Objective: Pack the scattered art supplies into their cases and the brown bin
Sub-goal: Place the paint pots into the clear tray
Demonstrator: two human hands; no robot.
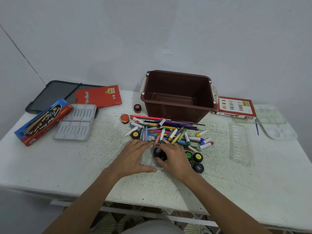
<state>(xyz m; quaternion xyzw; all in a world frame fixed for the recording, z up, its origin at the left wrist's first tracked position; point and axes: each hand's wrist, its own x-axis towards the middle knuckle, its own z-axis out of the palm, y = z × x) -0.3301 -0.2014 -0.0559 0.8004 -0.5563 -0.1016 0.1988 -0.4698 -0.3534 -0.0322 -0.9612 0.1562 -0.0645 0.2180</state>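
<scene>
Head view: the left hand (134, 155) lay open and flat on the speckled white tabletop (67, 166). The right hand (173, 159) gripped a small dark round paint pot (157, 152), label hidden. The rectangular brown plastic bin (179, 108) stood behind the heap of crayons and pencils (168, 132).

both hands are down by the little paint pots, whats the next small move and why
Probably seat the dark blue-lidded paint pot into the clear plastic tray beside the other black pots. The right hand is curled over that pot, and the left hand rests open on the tray's edge as if steadying it. The brown plastic bin stands empty, and whether the pot is fully seated is hidden.
</scene>
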